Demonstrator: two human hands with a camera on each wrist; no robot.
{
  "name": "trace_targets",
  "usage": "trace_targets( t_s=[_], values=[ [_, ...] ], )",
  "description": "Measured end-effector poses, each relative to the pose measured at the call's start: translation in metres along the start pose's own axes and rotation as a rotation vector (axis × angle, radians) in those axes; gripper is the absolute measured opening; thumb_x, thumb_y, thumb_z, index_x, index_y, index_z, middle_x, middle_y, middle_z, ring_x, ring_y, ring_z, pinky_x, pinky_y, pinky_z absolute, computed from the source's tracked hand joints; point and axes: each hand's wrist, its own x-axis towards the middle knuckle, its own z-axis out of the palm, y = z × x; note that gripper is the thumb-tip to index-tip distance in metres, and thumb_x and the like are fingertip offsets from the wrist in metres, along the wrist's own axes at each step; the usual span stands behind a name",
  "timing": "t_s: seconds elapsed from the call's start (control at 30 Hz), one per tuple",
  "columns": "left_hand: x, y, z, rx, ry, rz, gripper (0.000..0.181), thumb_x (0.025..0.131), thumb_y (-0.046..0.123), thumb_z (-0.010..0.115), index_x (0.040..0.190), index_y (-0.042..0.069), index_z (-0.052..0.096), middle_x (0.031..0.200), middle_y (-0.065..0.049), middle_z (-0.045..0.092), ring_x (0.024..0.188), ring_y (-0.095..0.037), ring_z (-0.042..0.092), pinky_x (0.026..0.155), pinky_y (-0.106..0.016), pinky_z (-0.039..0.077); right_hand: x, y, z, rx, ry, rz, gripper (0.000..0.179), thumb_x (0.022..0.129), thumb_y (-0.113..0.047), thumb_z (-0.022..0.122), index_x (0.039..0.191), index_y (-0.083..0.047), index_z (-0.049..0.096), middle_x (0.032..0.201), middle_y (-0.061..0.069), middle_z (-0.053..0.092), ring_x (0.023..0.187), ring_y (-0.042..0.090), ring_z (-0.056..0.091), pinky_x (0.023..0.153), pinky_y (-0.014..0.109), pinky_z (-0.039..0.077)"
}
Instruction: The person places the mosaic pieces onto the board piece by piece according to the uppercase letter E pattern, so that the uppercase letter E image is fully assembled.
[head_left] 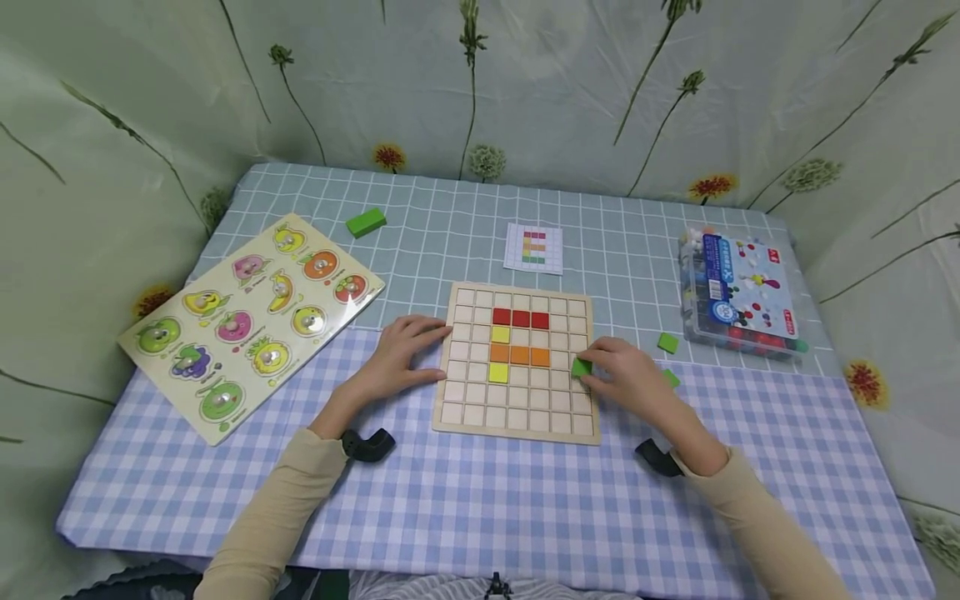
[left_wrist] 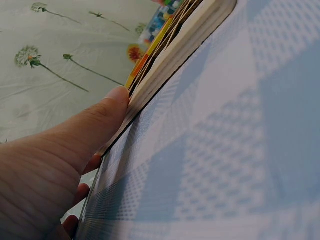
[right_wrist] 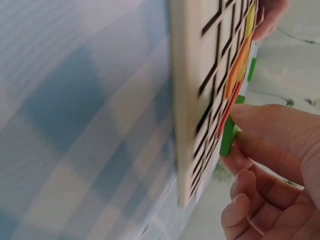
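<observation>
A wooden grid board [head_left: 517, 435] lies in front of me on the checked cloth. Three red tiles [head_left: 521, 318] form a row on it, with three orange tiles [head_left: 520, 356] lower down and single yellow tiles [head_left: 498, 372] below each row's left end. My left hand [head_left: 397, 354] touches the board's left edge, thumb and fingers spread. Over the right-hand columns, my right hand [head_left: 630, 377] pinches a green square tile [right_wrist: 229, 131] between thumb and fingertips, and the tile is tilted in the right wrist view.
Green tiles [head_left: 667, 342] lie right of the board, one partly behind my right hand. A pattern card [head_left: 533, 248] sits beyond the board. A fruit puzzle board [head_left: 255, 321] is at left, a green block [head_left: 366, 222] behind it, and a clear plastic box [head_left: 742, 292] at right.
</observation>
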Motion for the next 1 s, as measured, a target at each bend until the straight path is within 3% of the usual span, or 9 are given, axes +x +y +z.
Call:
trace_targets(
  t_s=[0.3,0.73,1.0],
  values=[
    [0.0,0.0,0.0,-0.002,-0.004,-0.005,0.069,0.077,0.034,0.075,0.137,0.012,0.049,0.139,-0.01,0.048,0.128,-0.03,0.036,0.105,-0.056,0.024,0.014,-0.025,0.007,-0.003,-0.022,-0.044,0.025,0.076,-0.017,0.077,0.098,-0.007,0.072,0.094,0.006,0.066,0.084,0.018,0.06,0.07,0.032,0.052],
    [0.0,0.0,-0.002,-0.001,-0.005,-0.009,0.069,0.077,0.034,0.075,0.137,0.012,0.049,0.139,-0.01,0.048,0.128,-0.03,0.036,0.106,-0.055,0.024,0.025,-0.049,0.021,0.022,0.006,-0.208,0.021,0.074,-0.016,0.077,0.092,-0.006,0.073,0.089,0.005,0.065,0.077,0.014,0.058,0.065,0.027,0.052],
    [0.0,0.0,-0.001,0.0,-0.005,-0.002,0.068,0.077,0.034,0.075,0.136,0.012,0.05,0.139,-0.011,0.048,0.128,-0.031,0.036,0.106,-0.056,0.024,0.026,-0.063,0.026,0.037,-0.075,-0.173,0.022,0.078,-0.018,0.074,0.098,-0.007,0.073,0.094,0.004,0.065,0.083,0.014,0.06,0.071,0.028,0.053]
  ],
)
